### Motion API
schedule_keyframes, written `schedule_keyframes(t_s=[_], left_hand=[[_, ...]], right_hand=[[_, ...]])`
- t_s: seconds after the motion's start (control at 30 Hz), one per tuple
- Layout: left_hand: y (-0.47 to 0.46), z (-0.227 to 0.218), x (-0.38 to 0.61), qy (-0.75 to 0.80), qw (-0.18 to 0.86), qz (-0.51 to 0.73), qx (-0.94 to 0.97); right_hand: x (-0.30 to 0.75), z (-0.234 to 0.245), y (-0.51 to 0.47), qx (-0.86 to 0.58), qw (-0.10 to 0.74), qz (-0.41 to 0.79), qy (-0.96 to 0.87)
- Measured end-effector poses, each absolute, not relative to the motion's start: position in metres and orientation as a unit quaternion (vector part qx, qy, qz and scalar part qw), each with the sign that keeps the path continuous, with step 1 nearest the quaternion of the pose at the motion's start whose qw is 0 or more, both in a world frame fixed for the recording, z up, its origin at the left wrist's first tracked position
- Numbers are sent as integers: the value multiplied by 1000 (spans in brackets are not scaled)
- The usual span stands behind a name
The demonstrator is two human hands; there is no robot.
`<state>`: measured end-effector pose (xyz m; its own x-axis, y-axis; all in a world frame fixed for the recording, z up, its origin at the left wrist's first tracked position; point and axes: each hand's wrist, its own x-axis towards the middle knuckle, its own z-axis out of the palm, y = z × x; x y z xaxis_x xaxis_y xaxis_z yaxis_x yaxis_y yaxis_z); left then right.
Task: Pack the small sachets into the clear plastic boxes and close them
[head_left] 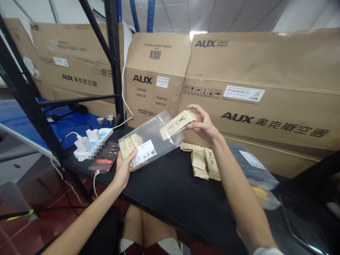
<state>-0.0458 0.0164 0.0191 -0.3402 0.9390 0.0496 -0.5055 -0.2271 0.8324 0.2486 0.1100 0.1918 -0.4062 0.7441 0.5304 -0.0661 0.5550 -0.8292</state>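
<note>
My left hand (125, 167) is closed round the lower left end of a clear plastic bag (153, 128). Several small tan paper packets (129, 142) lie in that end, behind a white label (145, 153) with dark handwriting. Between the thumb and fingers of my right hand (203, 124) is a tan paper packet (177, 124) with black handwriting. Its far end reaches the bag's mouth at the upper right; how deep it sits inside is hard to tell. More tan packets (199, 163) lie in a loose pile on the black table (170, 189), below my right hand.
At the left stand a white power strip (102, 136) with chargers and a phone (110, 156) on a cable. Filled plastic bags (255, 173) and a dark tablet-like device (305, 219) lie at the right. Large cardboard boxes (255, 71) wall the back; a black metal post (114, 63) rises at left.
</note>
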Motion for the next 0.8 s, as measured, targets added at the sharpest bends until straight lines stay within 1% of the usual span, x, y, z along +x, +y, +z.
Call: schedule_keyframes(t_s=[0.07, 0.2, 0.23, 0.27, 0.3, 0.33, 0.43, 0.47, 0.5, 0.53, 0.57, 0.6, 0.63, 0.73, 0.77, 0.8], left_hand=[[17, 17, -46, 377, 501, 718, 304], [19, 12, -47, 386, 495, 708, 323], [20, 11, -47, 387, 489, 710, 326], [20, 10, -47, 389, 484, 712, 327], [20, 10, -47, 393, 480, 712, 328], [19, 10, -46, 399, 480, 709, 329], [17, 13, -45, 413, 487, 692, 335], [16, 14, -44, 417, 490, 687, 338], [15, 15, -44, 418, 491, 685, 339], [15, 16, -44, 418, 491, 686, 337], [15, 17, -44, 414, 492, 692, 328], [15, 18, -44, 407, 495, 700, 315], [16, 20, -45, 396, 498, 711, 298], [17, 25, -46, 364, 499, 746, 248], [17, 26, -46, 357, 498, 753, 238], [17, 27, -47, 354, 497, 757, 232]], right_hand=[[228, 186, 105, -237, 462, 379, -766], [189, 170, 103, -309, 508, 225, -772], [184, 167, 102, -332, 498, 192, -778], [182, 165, 101, -348, 467, 177, -793], [181, 163, 100, -354, 413, 182, -819], [182, 162, 98, -346, 340, 207, -850], [186, 163, 91, -276, 81, 332, -898], [187, 165, 89, -253, 20, 365, -896], [189, 167, 87, -240, -13, 391, -889], [190, 170, 86, -234, -17, 409, -882], [193, 173, 86, -233, -2, 419, -878], [198, 178, 87, -232, 35, 419, -877], [204, 182, 88, -236, 97, 413, -874], [235, 193, 100, -259, 356, 361, -822], [246, 195, 106, -284, 419, 327, -798], [257, 194, 113, -325, 438, 283, -789]])
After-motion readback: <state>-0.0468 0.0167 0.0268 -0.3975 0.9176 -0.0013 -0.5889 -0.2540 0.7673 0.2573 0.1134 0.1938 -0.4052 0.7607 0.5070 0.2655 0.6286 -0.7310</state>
